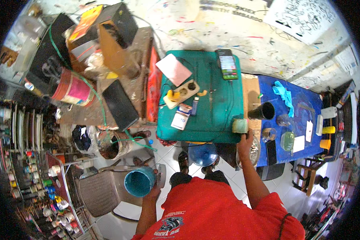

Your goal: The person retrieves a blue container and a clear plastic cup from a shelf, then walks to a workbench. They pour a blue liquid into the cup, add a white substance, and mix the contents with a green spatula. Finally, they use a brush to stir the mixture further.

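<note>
Low on the left, my left hand point(155, 187) is closed round the side of a blue plastic tub point(137, 183), its round mouth tilted so that I see inside. My right hand point(245, 145) reaches to the right edge of the green table point(204, 124). Its fingers are closed on a small pale green block point(240, 126), which looks like a sponge; its exact kind is unclear. A black cup point(263, 111) stands tilted just beyond that hand. Beside my right wrist is a round metal dish point(253, 154), partly hidden by the arm.
A phone point(227, 66), a power strip point(181, 94) and a cigarette pack point(181, 117) lie on the green table. The blue table point(304, 96) holds a blue glove point(284, 96) and jars. At left are a red bucket point(74, 88), a cable and a chair point(98, 192).
</note>
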`<state>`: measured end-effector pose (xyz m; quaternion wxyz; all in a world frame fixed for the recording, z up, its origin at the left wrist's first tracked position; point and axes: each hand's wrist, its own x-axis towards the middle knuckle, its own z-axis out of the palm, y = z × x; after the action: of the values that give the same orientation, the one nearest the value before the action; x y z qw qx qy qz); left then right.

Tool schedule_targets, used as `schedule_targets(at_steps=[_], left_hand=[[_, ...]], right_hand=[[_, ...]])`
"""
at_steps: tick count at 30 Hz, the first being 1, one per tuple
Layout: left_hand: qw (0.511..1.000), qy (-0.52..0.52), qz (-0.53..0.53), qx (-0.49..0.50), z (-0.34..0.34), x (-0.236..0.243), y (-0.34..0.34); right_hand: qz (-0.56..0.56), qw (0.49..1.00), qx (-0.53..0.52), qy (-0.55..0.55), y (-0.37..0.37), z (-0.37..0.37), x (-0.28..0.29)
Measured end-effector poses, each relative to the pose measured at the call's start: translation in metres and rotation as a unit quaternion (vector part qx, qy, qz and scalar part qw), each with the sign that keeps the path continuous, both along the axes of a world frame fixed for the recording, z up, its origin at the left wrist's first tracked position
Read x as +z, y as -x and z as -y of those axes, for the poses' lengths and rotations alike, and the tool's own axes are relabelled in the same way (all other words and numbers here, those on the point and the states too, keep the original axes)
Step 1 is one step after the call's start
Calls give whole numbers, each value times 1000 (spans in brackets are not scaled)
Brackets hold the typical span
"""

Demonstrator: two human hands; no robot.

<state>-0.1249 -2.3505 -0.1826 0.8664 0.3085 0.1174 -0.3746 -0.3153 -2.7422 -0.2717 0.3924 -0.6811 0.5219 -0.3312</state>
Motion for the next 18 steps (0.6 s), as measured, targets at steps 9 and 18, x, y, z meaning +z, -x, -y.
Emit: schedule_targets(at_steps=[9,18], left_hand=[[990,100,-46,92,-33,-1,-17],[992,100,-65,39,-61,-12,-51]], right_hand=[[-16,999,3,48,-3,2,2],[77,994,-72,36,-6,-41,41]])
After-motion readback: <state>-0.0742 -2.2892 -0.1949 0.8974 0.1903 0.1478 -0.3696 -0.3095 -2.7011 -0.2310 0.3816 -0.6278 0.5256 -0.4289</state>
